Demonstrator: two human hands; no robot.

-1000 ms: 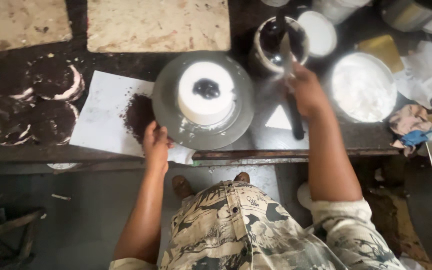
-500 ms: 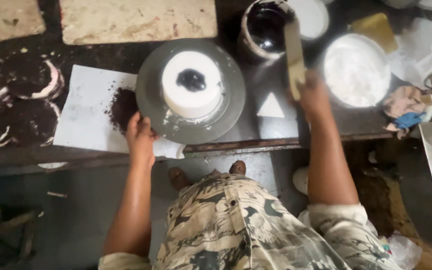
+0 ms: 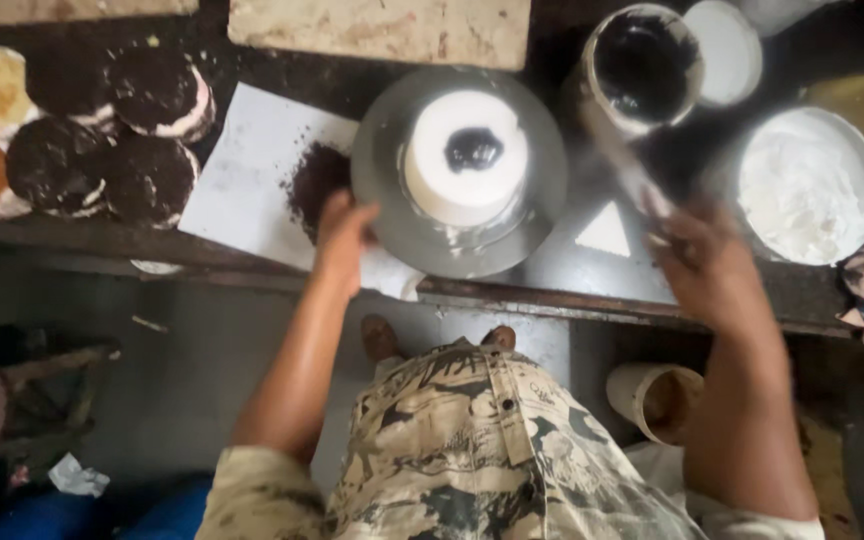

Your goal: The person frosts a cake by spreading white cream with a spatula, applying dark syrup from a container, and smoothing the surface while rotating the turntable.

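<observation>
White frosting covers a small round cake (image 3: 464,160), smooth on top, with a glossy dark pool of chocolate at its centre. It sits in the middle of a grey metal turntable (image 3: 392,215), a wide flat disc with a dull sheen, standing on a dark, stained worktop (image 3: 572,265).

The left hand (image 3: 344,235) rests on the near-left rim of the turntable, fingers curled loosely over the edge, holding nothing else. The right hand (image 3: 707,265) is blurred; it seems closed around the handle of a long flat spatula (image 3: 624,168), whose pale blade slants up toward a round tin of dark chocolate sauce (image 3: 644,65). How firmly it grips cannot be told through the blur.

Beside the turntable on the left lies a white sheet of paper (image 3: 242,180) with a heap of dark crumbs (image 3: 314,182), just touching the disc's edge. Further left, four round crumb-coated dark cakes (image 3: 102,130) cluster together, rough and matte, with white cream showing at their sides. Right of the hand stands a wide bowl of white cream (image 3: 807,185), its surface swirled. A small white triangular scraper (image 3: 604,235) lies flat between turntable and right hand.
</observation>
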